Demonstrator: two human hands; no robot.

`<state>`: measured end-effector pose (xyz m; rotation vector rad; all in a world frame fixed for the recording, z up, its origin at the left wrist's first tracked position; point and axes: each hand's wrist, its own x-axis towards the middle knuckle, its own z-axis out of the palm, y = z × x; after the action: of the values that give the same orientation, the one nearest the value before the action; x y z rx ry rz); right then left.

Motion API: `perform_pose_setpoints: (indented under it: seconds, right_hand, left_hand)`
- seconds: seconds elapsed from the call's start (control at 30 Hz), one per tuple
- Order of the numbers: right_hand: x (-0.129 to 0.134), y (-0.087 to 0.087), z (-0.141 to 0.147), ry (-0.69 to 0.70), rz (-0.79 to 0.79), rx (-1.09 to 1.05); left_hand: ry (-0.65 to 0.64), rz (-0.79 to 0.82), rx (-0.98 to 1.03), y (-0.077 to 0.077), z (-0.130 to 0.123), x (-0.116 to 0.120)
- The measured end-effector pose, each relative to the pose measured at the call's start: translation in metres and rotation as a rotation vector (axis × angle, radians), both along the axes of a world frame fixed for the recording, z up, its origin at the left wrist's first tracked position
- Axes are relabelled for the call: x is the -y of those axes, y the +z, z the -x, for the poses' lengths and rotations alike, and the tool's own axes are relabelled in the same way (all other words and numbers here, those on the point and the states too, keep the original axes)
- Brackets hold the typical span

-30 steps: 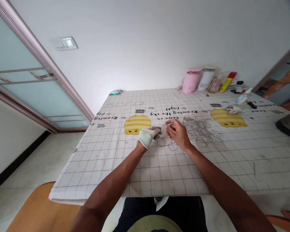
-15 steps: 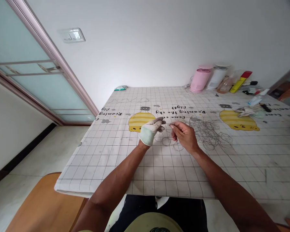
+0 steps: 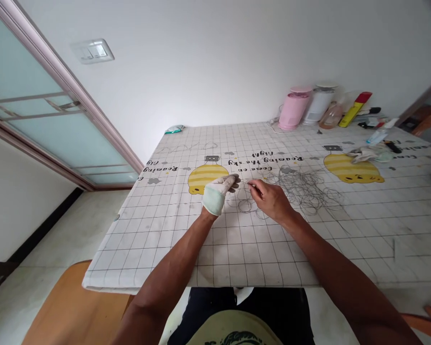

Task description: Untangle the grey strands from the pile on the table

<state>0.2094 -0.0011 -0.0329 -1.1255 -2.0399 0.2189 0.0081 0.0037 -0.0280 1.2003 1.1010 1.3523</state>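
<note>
My left hand [image 3: 221, 190] wears a whitish glove with a pale green cuff; its fingers are closed in a pinch on a thin wire, barely visible at the tips. Opposite it, with a small gap between, my bare right hand [image 3: 269, 199] has thumb and forefinger pressed together on the same sort of strand. Fine loops of wire [image 3: 244, 206] curl on the cloth under both hands. Just right of my right hand lies a loose tangle of thin dark wire [image 3: 303, 190], partly hidden behind that hand.
A checked tablecloth [image 3: 158, 249] covers the table. Along the wall at the back right stand a pink cylinder [image 3: 293, 109], a white cylinder [image 3: 319, 108], a bottle [image 3: 331, 116] and a yellow-red box [image 3: 355, 110]. A crumpled glove [image 3: 371, 153] lies at right; a wooden stool [image 3: 68, 306] is lower left.
My right hand has turned a little, its fingers now more curled together. Both hands stay close together over the wire loops. The view has shifted slightly.
</note>
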Motion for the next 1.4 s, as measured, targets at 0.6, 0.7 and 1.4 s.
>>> perform_pose_setpoints:
  seconds: [0.6,0.7,1.4]
  right_hand:
    - [0.002,-0.001,0.019,-0.098,0.129,-0.188]
    - [0.0,-0.003,0.021,-0.084,0.196,-0.247]
    - [-0.004,-0.001,0.037,-0.145,0.595,-0.747]
  left_hand:
    - [-0.015,-0.07,0.007,0.004,-0.002,0.002]
    - [-0.017,-0.075,-0.007,0.006,-0.003,0.005]
    - [-0.073,-0.039,-0.23,0.009,-0.016,0.005]
